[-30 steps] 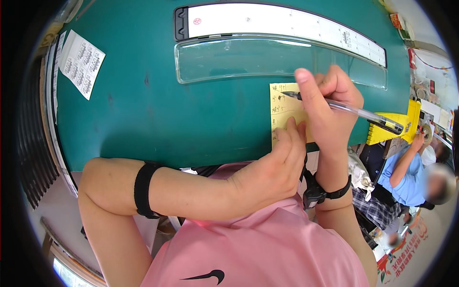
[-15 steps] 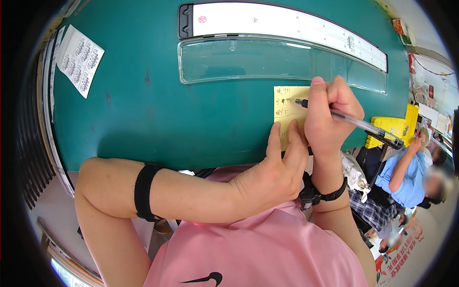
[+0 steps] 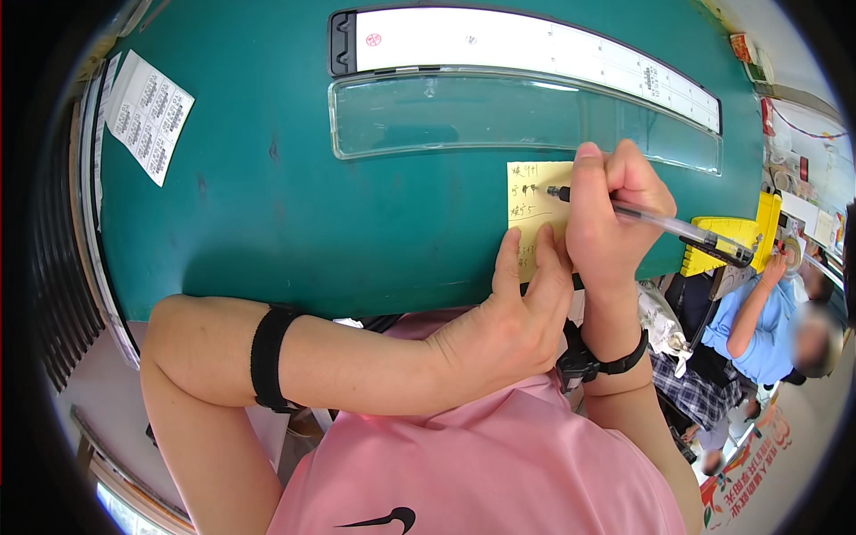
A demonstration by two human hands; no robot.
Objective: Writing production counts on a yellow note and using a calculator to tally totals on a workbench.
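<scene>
A yellow sticky note (image 3: pixel 526 220) with dark handwriting lies on the green tabletop. Fingertips of my left hand (image 3: pixel 526 308) rest on its lower part, stretched out and a little apart, and cover some of the writing. My right hand (image 3: pixel 615 218) is closed around a clear-barrelled gel pen (image 3: pixel 664 221). The pen's dark tip points left, at or just above the note beside a scribbled-over mark; contact I cannot tell. Its capped end slants out to the right, past my hand.
Beyond the note lies a clear plastic cover (image 3: pixel 428 116), below a long white panel with a black end (image 3: pixel 455 40). A label sheet (image 3: pixel 152 116) lies far left. To the right stand a yellow holder (image 3: pixel 727 241) and a seated person in blue (image 3: pixel 749 321).
More dark strokes show on the note's second line, next to the earlier mark. The pen tip has shifted very slightly; my left hand stays on the note.
</scene>
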